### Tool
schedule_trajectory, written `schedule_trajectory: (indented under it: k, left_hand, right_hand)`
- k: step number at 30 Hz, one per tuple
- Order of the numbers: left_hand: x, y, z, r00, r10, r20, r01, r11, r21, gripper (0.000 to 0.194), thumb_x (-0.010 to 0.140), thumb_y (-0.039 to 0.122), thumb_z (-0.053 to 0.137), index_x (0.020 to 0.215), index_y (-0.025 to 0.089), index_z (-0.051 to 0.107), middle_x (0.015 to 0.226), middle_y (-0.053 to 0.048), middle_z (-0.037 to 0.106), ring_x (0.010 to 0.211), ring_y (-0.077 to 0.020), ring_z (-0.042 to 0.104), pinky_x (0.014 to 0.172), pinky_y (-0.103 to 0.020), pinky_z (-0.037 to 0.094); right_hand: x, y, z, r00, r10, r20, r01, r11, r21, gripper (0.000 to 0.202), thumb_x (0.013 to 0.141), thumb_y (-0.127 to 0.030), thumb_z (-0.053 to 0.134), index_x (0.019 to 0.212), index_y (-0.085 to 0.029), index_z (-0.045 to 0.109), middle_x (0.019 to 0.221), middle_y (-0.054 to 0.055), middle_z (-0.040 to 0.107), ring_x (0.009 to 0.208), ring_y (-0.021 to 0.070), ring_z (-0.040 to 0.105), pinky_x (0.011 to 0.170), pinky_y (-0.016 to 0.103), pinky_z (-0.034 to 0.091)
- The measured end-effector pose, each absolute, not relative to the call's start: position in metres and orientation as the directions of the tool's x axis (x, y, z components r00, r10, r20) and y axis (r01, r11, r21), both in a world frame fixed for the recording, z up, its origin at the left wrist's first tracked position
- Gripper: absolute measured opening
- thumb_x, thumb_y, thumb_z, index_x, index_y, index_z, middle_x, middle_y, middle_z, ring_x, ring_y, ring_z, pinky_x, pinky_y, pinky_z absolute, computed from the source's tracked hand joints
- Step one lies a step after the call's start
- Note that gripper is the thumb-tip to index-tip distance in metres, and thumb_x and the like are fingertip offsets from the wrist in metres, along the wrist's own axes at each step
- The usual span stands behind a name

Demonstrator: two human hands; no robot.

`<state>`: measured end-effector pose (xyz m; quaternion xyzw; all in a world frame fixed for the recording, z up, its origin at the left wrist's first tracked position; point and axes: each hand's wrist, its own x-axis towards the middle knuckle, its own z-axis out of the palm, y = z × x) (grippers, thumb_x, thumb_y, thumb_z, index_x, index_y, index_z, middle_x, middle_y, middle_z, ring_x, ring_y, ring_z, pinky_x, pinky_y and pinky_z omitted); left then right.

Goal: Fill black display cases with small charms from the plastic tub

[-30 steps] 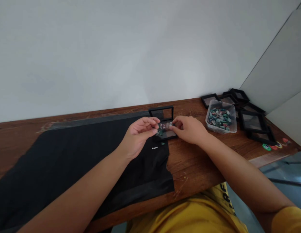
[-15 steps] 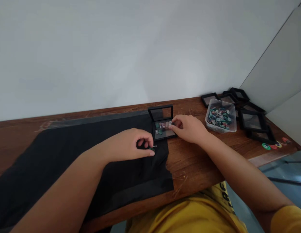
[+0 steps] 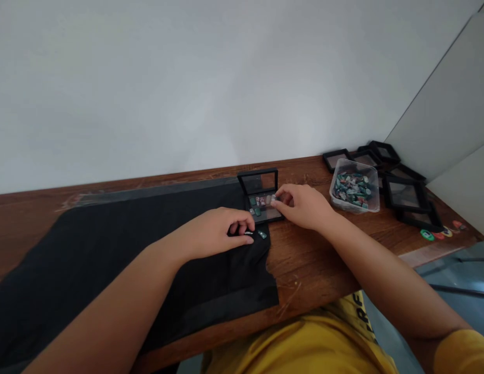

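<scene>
My left hand (image 3: 214, 234) hovers over the black cloth (image 3: 120, 244), thumb and forefinger parted around a pale sliver (image 3: 248, 233), with a green piece (image 3: 262, 235) lying just to the right. On the far side, my right hand (image 3: 304, 205) touches a pale piece (image 3: 273, 198) at the right of the open black frame (image 3: 271, 213), though I cannot tell whether it grips. I judge this a sorting step among small pieces, the next move calling for a light fingertip pinch.
</scene>
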<state>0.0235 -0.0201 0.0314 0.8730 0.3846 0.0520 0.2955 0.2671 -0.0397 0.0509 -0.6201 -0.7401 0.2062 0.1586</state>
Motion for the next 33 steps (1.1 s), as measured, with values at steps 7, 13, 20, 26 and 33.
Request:
schedule_trajectory:
  k: [7,13,20,26,33]
  left_hand:
    - [0.038,-0.027,0.022,0.717,0.694,-0.067,0.636,-0.611,0.471,0.031,0.093,0.043,0.061,0.113,0.030,0.081,0.081,0.001,0.075,0.071,-0.0175,0.067,0.069,-0.028,0.044]
    - [0.042,-0.026,0.021,0.721,0.688,-0.085,0.656,-0.637,0.406,0.027,0.096,0.042,0.060,0.101,0.027,0.082,0.085,-0.001,0.076,0.078,-0.0185,0.068,0.075,-0.029,0.045]
    - [0.045,-0.028,0.026,0.669,0.715,-0.205,0.721,-0.557,0.412,0.031,0.097,0.044,0.056,0.110,0.025,0.076,0.071,0.002,0.065,0.063,-0.0165,0.059,0.064,-0.028,0.039]
    - [0.043,-0.030,0.030,0.654,0.711,-0.256,0.740,-0.532,0.411,0.030,0.097,0.044,0.053,0.105,0.024,0.073,0.068,0.002,0.061,0.061,-0.0175,0.056,0.063,-0.030,0.037]
    - [0.042,-0.032,0.032,0.648,0.717,-0.257,0.752,-0.547,0.368,0.029,0.098,0.045,0.051,0.103,0.024,0.071,0.072,0.001,0.063,0.065,-0.0189,0.058,0.064,-0.031,0.035]
  right_hand:
    - [0.267,-0.039,0.050,-0.144,0.990,-0.013,0.860,0.119,-0.496,0.020,0.097,-0.038,0.069,0.107,-0.023,0.076,0.094,0.002,0.080,0.085,0.0207,0.070,0.069,0.030,0.041]
    - [0.267,-0.040,0.051,-0.137,0.990,-0.016,0.861,0.111,-0.496,0.022,0.097,-0.038,0.068,0.108,-0.022,0.076,0.096,0.002,0.080,0.087,0.0204,0.070,0.070,0.030,0.041]
    - [0.267,-0.040,0.050,-0.174,0.985,-0.019,0.852,0.141,-0.505,0.023,0.097,-0.037,0.069,0.111,-0.020,0.076,0.096,0.003,0.080,0.084,0.0189,0.069,0.070,0.029,0.040]
    - [0.266,-0.041,0.049,-0.247,0.969,-0.008,0.837,0.209,-0.505,0.025,0.096,-0.035,0.070,0.115,-0.021,0.076,0.093,0.002,0.079,0.078,0.0176,0.067,0.067,0.028,0.037]
    - [0.265,-0.048,0.050,-0.564,0.826,-0.007,0.739,0.500,-0.452,0.020,0.089,-0.025,0.077,0.108,-0.019,0.076,0.093,0.003,0.078,0.083,0.0183,0.066,0.071,0.028,0.035]
